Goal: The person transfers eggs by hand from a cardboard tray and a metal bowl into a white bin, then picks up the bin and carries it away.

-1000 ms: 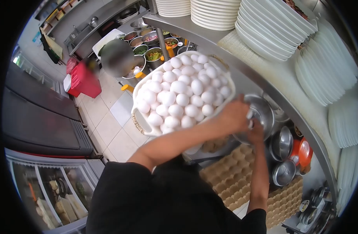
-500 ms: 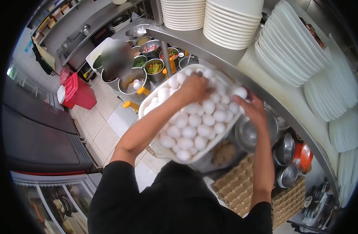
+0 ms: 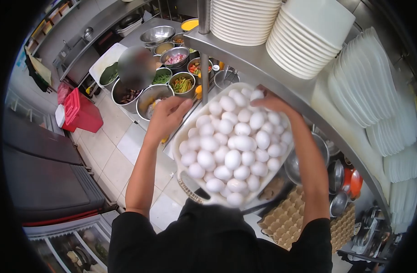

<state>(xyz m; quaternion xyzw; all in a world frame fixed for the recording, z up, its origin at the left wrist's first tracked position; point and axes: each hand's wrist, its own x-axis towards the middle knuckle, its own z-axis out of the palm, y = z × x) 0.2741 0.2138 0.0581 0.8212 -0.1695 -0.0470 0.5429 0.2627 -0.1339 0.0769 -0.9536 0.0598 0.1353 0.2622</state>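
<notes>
A white plastic basket (image 3: 177, 150) heaped with white eggs (image 3: 232, 159) sits in front of me. My left hand (image 3: 169, 117) is off the basket's left side, fingers loosely bent and apart, with nothing in it. At the far right corner, my right hand (image 3: 274, 101) has its thumb and fingers around an egg (image 3: 257, 94) on top of the heap. Part of that hand's grip is hidden by its own back and wrist.
White bowls (image 3: 304, 38) and plates (image 3: 360, 84) are stacked on the steel shelf to the right. Brown egg trays (image 3: 288, 218) lie low at right, near a metal bowl (image 3: 307, 159). Metal pots of cut vegetables (image 3: 182, 85) and a blurred person are beyond; a red bin (image 3: 83, 111) stands left.
My left hand has left the eggs and moved left, outside the basket. My right hand has shifted from the basket's right side to its far corner. The view has turned slightly.
</notes>
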